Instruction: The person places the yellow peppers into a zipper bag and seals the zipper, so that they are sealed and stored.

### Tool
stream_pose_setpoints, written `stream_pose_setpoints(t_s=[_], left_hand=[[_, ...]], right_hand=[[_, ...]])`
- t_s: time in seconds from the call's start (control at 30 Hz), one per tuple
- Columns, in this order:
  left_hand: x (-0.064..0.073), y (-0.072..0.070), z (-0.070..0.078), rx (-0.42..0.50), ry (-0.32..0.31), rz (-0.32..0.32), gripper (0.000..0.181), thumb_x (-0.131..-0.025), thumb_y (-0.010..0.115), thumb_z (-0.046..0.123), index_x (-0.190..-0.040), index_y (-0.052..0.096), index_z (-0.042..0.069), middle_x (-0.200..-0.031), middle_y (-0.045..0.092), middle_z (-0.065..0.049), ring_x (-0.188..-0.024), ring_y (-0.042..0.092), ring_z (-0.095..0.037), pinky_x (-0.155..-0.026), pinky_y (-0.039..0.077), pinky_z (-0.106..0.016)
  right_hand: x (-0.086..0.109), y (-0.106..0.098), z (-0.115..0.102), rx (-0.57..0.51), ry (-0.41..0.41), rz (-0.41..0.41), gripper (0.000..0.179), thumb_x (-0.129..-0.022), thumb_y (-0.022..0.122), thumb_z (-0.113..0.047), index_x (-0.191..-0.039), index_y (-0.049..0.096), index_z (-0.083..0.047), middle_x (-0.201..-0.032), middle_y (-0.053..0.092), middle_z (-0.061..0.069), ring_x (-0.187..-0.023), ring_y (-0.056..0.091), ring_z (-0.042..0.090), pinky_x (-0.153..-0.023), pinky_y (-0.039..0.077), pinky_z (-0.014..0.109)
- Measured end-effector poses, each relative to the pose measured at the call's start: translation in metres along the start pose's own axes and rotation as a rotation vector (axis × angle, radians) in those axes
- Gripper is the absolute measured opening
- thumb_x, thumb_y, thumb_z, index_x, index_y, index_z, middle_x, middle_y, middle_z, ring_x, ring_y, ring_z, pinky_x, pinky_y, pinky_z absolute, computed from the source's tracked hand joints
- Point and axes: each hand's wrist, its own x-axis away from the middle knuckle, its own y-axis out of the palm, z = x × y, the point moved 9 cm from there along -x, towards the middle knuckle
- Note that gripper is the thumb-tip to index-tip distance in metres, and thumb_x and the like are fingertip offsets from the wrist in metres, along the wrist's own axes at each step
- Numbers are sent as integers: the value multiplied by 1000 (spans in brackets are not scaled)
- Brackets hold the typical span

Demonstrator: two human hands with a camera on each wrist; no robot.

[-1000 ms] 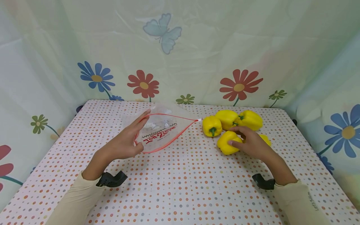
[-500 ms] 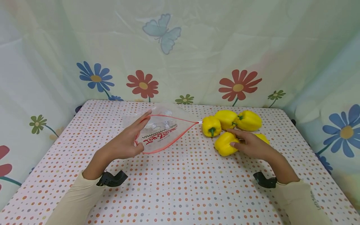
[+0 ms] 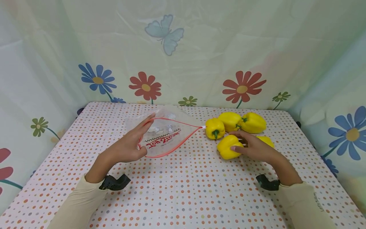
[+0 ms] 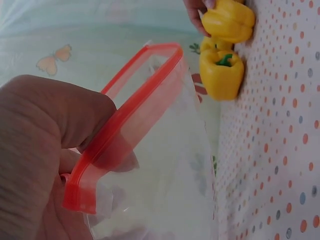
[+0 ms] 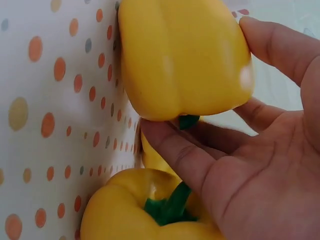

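Note:
A clear zip bag (image 3: 171, 149) with a red zip edge and red lettering has its mouth spread apart. My left hand (image 3: 121, 148) holds it by the rim, and in the left wrist view the thumb (image 4: 75, 107) bends over the red zip edge (image 4: 135, 105). To the right, my right hand (image 3: 257, 147) grips a yellow bell pepper (image 3: 227, 148) between thumb and fingers. The right wrist view shows that pepper (image 5: 185, 55) with fingers at its stem end; whether it touches the table is unclear.
Behind the right hand lie more yellow bell peppers: one (image 3: 215, 128) next to the bag's zip slider (image 3: 203, 127), two (image 3: 229, 121) farther back, and another (image 3: 266, 141) partly hidden by the hand. A dotted cloth (image 3: 177, 190) covers the table; a flowered curtain (image 3: 200, 57) surrounds it.
My right hand has shifted the gripped bell pepper slightly left and toward me. The left hand and the bag have barely moved.

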Motion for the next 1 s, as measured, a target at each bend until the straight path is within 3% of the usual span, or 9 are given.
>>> stream_pose_setpoints(t_s=[0.23, 0.4, 0.7, 0.87, 1.0], left_hand=[[0, 0, -2, 8, -11, -13, 88, -72, 56, -2, -153, 20, -3, -162, 9, -4, -146, 15, -19, -99, 41, -46], [-3, 1, -3, 3, -20, -17, 89, -72, 57, -1, -152, 19, -4, -162, 8, -3, -146, 15, -21, -101, 41, -48], [-7, 3, -2, 2, -40, -34, 88, -73, 58, 0, -152, 18, -5, -162, 8, -7, -146, 13, -23, -107, 35, -50], [-7, 3, -3, 6, -68, -39, 89, -73, 58, 1, -152, 17, -4, -162, 7, -4, -146, 12, -22, -108, 33, -50], [-9, 4, -3, 10, -66, -40, 89, -73, 56, 2, -152, 16, -5, -162, 6, -6, -146, 12, -23, -107, 34, -50]], right_hand=[[1, 0, 1, -41, 4, 17, 61, -93, 66, -28, -139, 42, 4, -134, 50, 21, -120, 50, 41, -95, 46, 52], [2, -7, -5, -62, 15, 87, 65, -95, 62, -34, -144, 37, 0, -139, 46, 20, -121, 50, 41, -93, 49, 47], [5, -23, -38, -175, -116, 270, 58, -97, 59, -24, -145, 35, -3, -137, 45, 21, -116, 52, 39, -82, 50, 16], [7, -29, -58, -246, -175, 363, 57, -97, 59, -21, -147, 34, -5, -138, 45, 18, -114, 54, 31, -87, 49, 19], [8, -28, -77, -318, -228, 380, 56, -97, 59, -18, -146, 35, -7, -139, 45, 16, -113, 55, 23, -90, 49, 22]])
